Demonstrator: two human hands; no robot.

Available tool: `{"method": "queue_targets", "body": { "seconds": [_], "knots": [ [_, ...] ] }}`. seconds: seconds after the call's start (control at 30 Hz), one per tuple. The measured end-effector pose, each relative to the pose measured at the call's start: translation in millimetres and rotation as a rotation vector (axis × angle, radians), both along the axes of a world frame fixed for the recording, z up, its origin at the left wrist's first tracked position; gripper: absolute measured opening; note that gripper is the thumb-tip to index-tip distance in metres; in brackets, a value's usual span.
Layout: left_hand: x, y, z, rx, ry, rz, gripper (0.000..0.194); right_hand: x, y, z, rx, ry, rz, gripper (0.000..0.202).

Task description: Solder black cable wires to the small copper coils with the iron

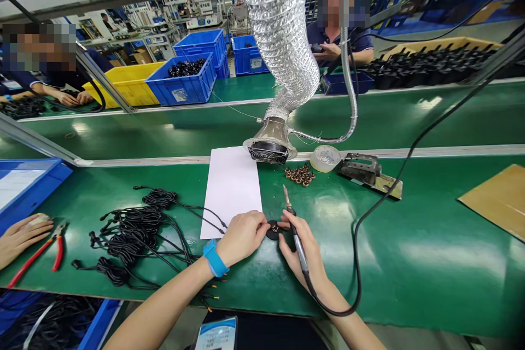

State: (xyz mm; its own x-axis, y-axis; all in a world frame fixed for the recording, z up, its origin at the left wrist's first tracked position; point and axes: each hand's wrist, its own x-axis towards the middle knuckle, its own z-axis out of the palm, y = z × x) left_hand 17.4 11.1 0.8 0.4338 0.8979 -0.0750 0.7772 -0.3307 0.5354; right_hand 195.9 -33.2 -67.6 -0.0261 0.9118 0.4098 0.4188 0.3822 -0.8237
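Observation:
A small black round disc [273, 230] with a ring of copper-coloured pieces in its middle lies on the green bench. My left hand [245, 234], with a blue band at the wrist, is closed with thumb and fingertips pinching the disc's left edge. In my right hand [304, 246] is a soldering iron [299, 249], its tip pointing away from me, clear of the disc. The fingertips of this hand also reach the disc's right edge. Black coiled cables [137, 229] lie left of my left hand, some running under that forearm with bare coloured wire ends.
A fume extractor hood [269, 139] hangs over a white sheet [232, 186]. Beyond the disc are small copper parts [300, 175], a round tub [325, 158] and a metal stand [369, 172]. Another person's hand [24, 235] rests by red-handled cutters [57, 249]. The iron's cord loops at right.

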Motion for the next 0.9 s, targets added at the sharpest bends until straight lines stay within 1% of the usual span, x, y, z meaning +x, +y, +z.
{"method": "queue_targets", "body": {
  "seconds": [0.07,0.13,0.2,0.3,0.33,0.37,0.43,0.5,0.53,0.6,0.7,0.83,0.9],
  "knots": [
    [2,-2,-2.2,-0.006,0.01,0.002,0.02,0,0,-1.4,0.001,0.009,0.008,0.056],
    [6,-5,-7.2,-0.055,-0.055,0.036,0.02,0,-1,-2.7,0.0,0.015,0.011,0.055],
    [11,-7,-13.5,-0.187,-0.188,0.108,0.02,0,-1,-3.7,-0.004,0.015,0.007,0.055],
    [18,-9,-19.8,-0.482,-0.432,0.245,0.019,0,-2,-5.1,-0.009,0.009,0.001,0.055],
    [19,-8,-20.3,-0.531,-0.495,0.282,0.019,0,-2,-5.5,-0.011,0.009,0.005,0.055],
    [19,-6,-19.9,-0.53,-0.54,0.311,0.021,0,-2,-5.9,-0.012,0.011,0.011,0.055],
    [19,0,-17.8,-0.416,-0.556,0.344,0.028,0,-2,-6.6,-0.013,0.018,0.025,0.057],
    [18,8,-15.9,-0.305,-0.484,0.334,0.039,0,-2,-7.2,-0.01,0.02,0.029,0.058],
    [18,12,-15.5,-0.288,-0.429,0.316,0.043,0,-2,-7.4,-0.008,0.019,0.027,0.058],
    [20,20,-16.4,-0.305,-0.327,0.269,0.045,0,-2,-7.4,-0.005,0.016,0.02,0.057],
    [24,29,-19.3,-0.359,-0.255,0.226,0.039,1,-3,-6.5,-0.007,0.017,0.021,0.057],
    [22,36,-21.9,-0.422,-0.261,0.175,0.021,2,-3,-4.9,-0.028,0.015,0.039,0.056],
    [19,37,-22.3,-0.453,-0.279,0.14,0.016,2,-4,-4.7,-0.034,0.022,0.039,0.056]
  ]
}}
